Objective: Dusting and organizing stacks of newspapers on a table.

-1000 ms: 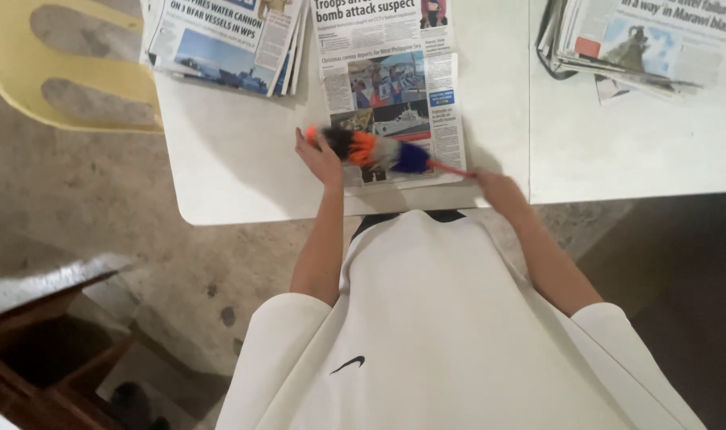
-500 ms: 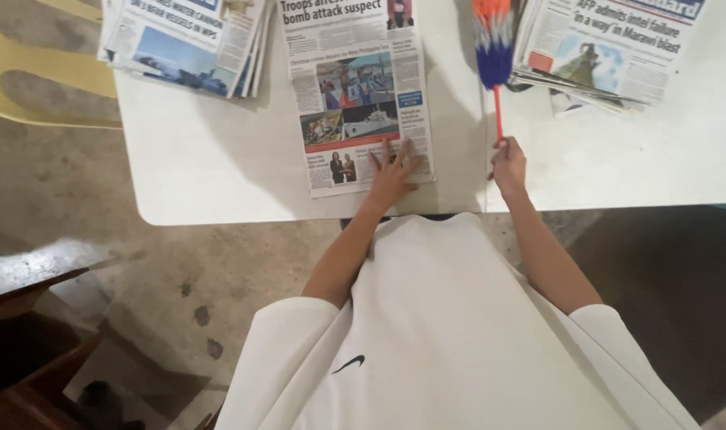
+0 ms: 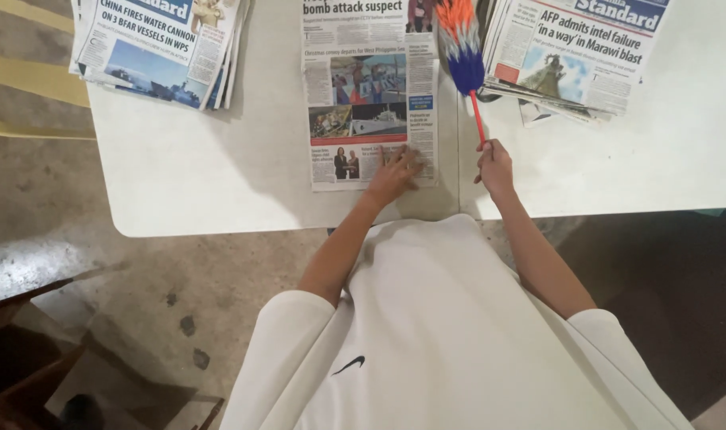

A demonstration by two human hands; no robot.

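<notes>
White table (image 3: 188, 175): left hand (image 3: 395, 171) flat, pinning newspaper (image 3: 363, 103); right hand (image 3: 494, 163) closed on feather duster (image 3: 462, 48); light, outward strokes advisable.

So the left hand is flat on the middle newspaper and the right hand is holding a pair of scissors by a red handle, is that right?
Not quite. The head view shows the right hand holding a feather duster with orange and blue bristles by its thin red handle, not scissors. The rest stands: the left hand lies flat on the middle newspaper.

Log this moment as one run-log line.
left hand: flat on middle newspaper | right hand: grips feather duster handle | table: white, newspaper stacks either side
</notes>
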